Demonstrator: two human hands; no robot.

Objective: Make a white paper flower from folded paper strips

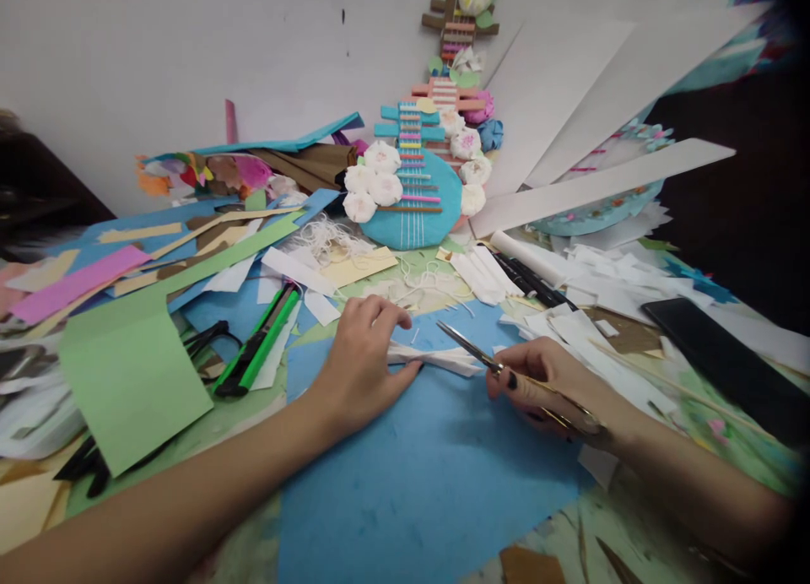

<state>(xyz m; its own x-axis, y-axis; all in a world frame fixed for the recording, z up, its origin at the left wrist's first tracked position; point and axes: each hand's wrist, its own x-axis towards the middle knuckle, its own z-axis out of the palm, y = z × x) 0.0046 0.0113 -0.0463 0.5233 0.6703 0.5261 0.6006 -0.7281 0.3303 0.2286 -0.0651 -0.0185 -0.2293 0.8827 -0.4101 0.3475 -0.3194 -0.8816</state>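
Note:
My left hand [364, 360] rests on a blue paper sheet [418, 474], its fingers pinched on one end of a folded white paper strip [436, 359]. My right hand [548, 386] is closed round the handles of small gold scissors [472, 348]. The blades point up and left, and lie over the strip's right end. Whether the blades are parted I cannot make out.
Paper scraps cover the table. A folded green card [130, 373] and a green utility knife [259, 343] lie at the left, with black scissors [212, 337] beside them. A blue paper guitar with white flowers [411, 196] leans on the wall. A black phone [721, 356] lies at the right.

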